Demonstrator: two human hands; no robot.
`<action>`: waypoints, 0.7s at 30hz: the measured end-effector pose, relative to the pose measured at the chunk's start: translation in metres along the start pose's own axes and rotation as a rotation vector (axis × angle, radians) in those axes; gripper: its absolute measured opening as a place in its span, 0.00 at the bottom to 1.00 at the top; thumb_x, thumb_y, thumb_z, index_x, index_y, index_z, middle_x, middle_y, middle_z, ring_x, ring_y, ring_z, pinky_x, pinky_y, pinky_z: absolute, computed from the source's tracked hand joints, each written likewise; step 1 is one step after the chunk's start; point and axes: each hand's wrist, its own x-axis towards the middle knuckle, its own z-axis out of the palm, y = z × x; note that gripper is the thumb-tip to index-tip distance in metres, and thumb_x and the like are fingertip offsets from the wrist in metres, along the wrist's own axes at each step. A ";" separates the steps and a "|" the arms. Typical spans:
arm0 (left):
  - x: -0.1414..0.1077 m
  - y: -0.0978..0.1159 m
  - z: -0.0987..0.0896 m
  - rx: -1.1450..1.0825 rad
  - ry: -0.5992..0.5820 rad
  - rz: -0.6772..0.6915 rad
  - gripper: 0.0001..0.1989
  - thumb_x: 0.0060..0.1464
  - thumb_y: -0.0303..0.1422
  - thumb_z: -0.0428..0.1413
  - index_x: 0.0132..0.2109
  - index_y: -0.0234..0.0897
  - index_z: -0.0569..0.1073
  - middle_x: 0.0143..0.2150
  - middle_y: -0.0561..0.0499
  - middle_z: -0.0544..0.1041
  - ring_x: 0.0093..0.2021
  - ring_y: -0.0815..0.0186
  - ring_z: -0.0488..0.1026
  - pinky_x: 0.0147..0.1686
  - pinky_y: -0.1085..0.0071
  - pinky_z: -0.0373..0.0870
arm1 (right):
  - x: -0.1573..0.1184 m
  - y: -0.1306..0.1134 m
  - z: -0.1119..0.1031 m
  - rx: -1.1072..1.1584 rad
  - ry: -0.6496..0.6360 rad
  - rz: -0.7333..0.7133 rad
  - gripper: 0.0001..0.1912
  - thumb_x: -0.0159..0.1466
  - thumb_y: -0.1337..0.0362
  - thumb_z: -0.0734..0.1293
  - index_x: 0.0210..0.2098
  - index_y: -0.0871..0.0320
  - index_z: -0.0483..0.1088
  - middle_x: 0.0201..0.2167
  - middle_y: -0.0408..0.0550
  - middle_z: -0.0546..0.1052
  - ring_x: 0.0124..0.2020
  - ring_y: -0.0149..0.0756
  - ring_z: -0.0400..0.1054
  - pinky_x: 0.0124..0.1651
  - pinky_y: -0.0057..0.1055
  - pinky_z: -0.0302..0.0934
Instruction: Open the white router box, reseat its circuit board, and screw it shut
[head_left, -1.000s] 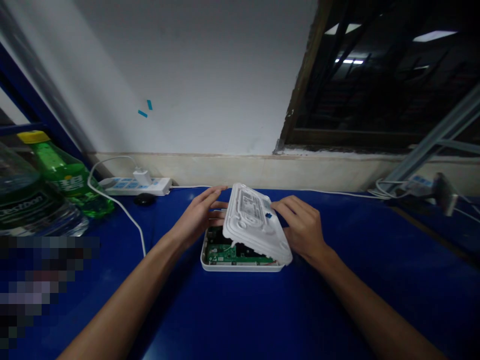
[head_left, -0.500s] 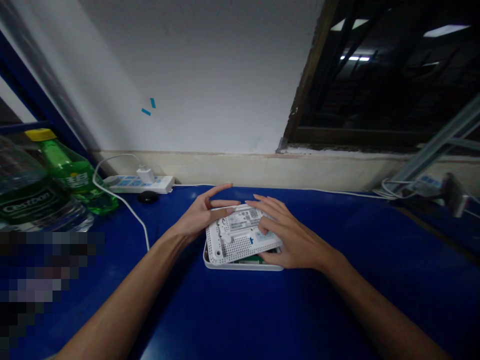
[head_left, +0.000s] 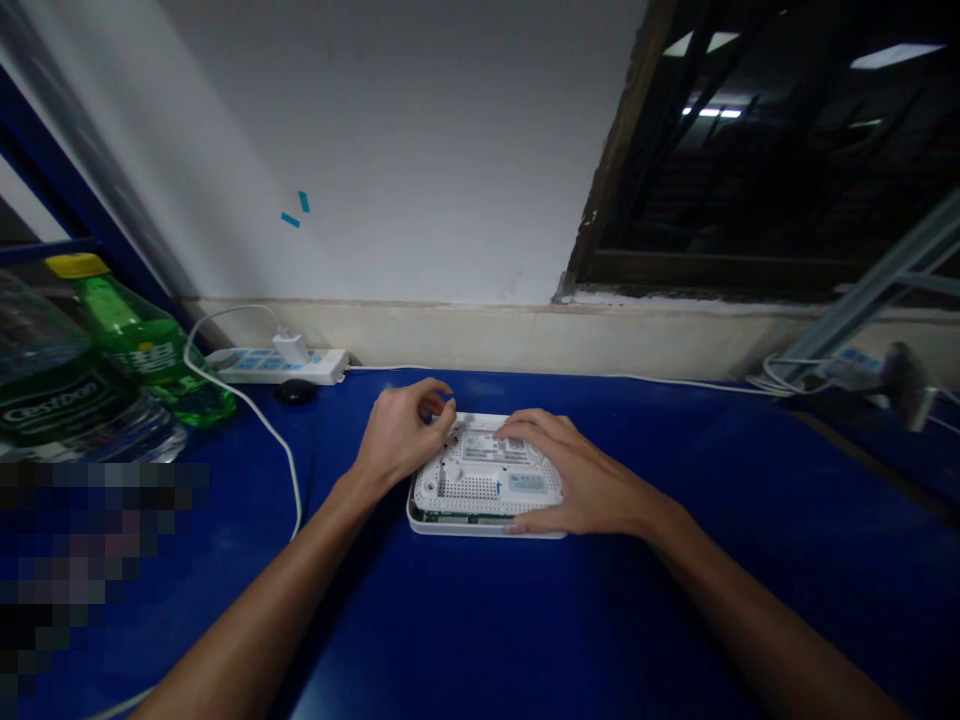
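Observation:
A white perforated router cover (head_left: 469,486) with printed labels lies over a shallow white tray-like casing (head_left: 442,531). Along the front, a gap shows a strip of green circuit board (head_left: 450,517) between the two. My right hand (head_left: 574,478) grips the right end, its thumb at the front edge and its fingers across the top of the cover. At the back left corner is my left hand (head_left: 405,435), with curled fingers and the thumb close to the index fingertip. Whether anything small sits in that pinch cannot be made out.
Behind on the left stand a white power strip (head_left: 322,366) with a plugged-in charger (head_left: 291,348), a black mouse-like object (head_left: 295,391), a green bottle (head_left: 142,340) and a large water bottle (head_left: 67,390). A white cable (head_left: 274,435) runs across the blue table (head_left: 480,630). A metal frame rises at right.
The cover has come down from a tilt to lie flatter and straighter over the casing. My left hand's stretched fingers have curled in, and my right fingers have shifted on the cover.

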 end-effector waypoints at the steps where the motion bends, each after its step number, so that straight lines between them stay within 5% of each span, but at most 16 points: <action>1: 0.000 0.000 -0.003 0.059 -0.007 0.020 0.11 0.59 0.37 0.56 0.41 0.38 0.80 0.34 0.47 0.81 0.34 0.60 0.78 0.38 0.64 0.73 | 0.000 0.000 0.001 -0.014 0.004 0.000 0.43 0.51 0.45 0.76 0.61 0.50 0.64 0.63 0.53 0.65 0.60 0.52 0.60 0.60 0.51 0.58; 16: -0.003 -0.002 -0.009 0.104 -0.148 0.159 0.11 0.60 0.36 0.54 0.41 0.41 0.82 0.44 0.44 0.82 0.44 0.53 0.77 0.51 0.56 0.69 | 0.001 -0.005 0.007 -0.053 0.031 -0.036 0.37 0.57 0.41 0.72 0.61 0.48 0.67 0.64 0.52 0.67 0.64 0.51 0.58 0.63 0.53 0.56; 21: -0.001 0.000 -0.014 0.105 -0.125 0.121 0.15 0.64 0.38 0.51 0.46 0.41 0.81 0.48 0.42 0.81 0.49 0.50 0.76 0.55 0.52 0.66 | 0.006 -0.002 -0.004 -0.067 0.274 0.047 0.28 0.72 0.48 0.59 0.68 0.47 0.57 0.70 0.50 0.58 0.72 0.44 0.47 0.70 0.54 0.48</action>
